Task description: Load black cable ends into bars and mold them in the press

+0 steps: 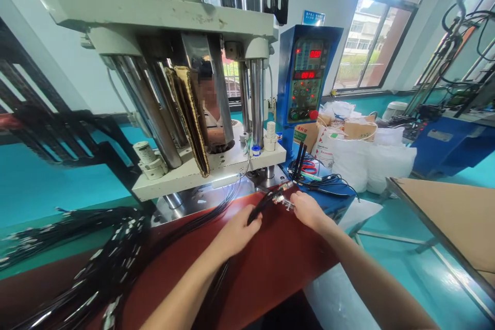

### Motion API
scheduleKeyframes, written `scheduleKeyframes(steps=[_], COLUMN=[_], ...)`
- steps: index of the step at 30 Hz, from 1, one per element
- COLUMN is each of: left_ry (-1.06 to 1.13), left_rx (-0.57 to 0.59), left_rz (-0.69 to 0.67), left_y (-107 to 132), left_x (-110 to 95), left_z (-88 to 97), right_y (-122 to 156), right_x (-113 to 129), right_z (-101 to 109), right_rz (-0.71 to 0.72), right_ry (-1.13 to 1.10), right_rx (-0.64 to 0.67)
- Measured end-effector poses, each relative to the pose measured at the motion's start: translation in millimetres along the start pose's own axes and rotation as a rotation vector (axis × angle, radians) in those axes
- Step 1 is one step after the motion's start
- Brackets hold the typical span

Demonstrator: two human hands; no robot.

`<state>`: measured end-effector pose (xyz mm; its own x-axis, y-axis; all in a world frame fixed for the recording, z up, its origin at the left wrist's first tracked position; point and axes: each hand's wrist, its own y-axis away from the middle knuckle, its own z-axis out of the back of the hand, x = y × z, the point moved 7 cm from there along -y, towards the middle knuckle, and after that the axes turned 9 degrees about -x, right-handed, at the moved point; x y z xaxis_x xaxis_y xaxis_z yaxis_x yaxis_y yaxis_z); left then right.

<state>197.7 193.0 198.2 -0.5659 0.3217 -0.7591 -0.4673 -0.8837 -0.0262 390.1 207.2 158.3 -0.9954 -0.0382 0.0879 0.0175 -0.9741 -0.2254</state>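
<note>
My left hand grips a bundle of black cables over the red worktop, just in front of the press machine. My right hand pinches the metal connector ends of those cables between its fingertips. The cables trail back to the left under my left forearm. Both hands sit near the right end of the worktop, close to the machine's lower plate.
A large heap of black cables lies on the worktop's left side. A blue control box with red displays stands right of the press. White sacks and cardboard sit on the right over the teal floor.
</note>
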Motion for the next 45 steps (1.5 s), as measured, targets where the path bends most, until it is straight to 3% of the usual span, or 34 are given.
scheduleKeyframes(steps=[6, 9, 14, 20, 26, 29, 31, 33, 36, 38, 42, 45], left_ry=[-0.086, -0.141, -0.131, -0.076, -0.051, -0.039, -0.039, -0.032, 0.001, 0.029, 0.029, 0.023], left_rx=[-0.133, -0.085, -0.063, -0.089, -0.124, -0.127, -0.127, -0.121, -0.093, -0.072, -0.127, -0.156], left_rz=[-0.306, -0.409, -0.371, -0.338, -0.378, -0.397, -0.402, -0.397, -0.37, -0.343, -0.347, -0.305], left_y=[-51.1, -63.7, -65.3, -59.8, -58.5, -58.0, -57.8, -57.8, -58.6, -59.1, -55.5, -46.0], left_x=[0.8, 13.0, 34.4, 42.3, 42.7, 41.8, 41.2, 40.7, 40.8, 40.7, 29.5, 13.5], left_z=[-19.2, -40.5, -57.5, -67.2, -69.4, -68.9, -68.1, -66.9, -64.7, -63.1, -52.9, -43.2], right_y=[9.6, 20.1, 28.0, 20.6, 15.9, 17.2, 22.9, 33.7, 62.4, 89.9, 138.5, 143.8], right_x=[9.2, 4.9, -3.0, -3.5, -0.1, 8.6, 14.8, 14.9, -4.6, -33.0, -102.6, -106.3], right_z=[-3.8, 0.6, 1.4, -6.5, 12.9, 26.2, 38.9, 60.2, 104.9, 118.7, 100.7, 81.8], right_rz=[0.008, 0.011, -0.018, -0.056, 0.043, 0.054, -0.021, -0.109, -0.085, -0.085, -0.248, -0.251], right_ry=[0.136, 0.169, 0.21, 0.117, -0.207, -0.442, -0.657, -0.797, -0.635, -0.413, -0.054, -0.15], right_rx=[0.131, 0.159, 0.153, 0.227, 0.403, 0.429, 0.409, 0.307, 0.01, -0.084, -0.124, -0.18])
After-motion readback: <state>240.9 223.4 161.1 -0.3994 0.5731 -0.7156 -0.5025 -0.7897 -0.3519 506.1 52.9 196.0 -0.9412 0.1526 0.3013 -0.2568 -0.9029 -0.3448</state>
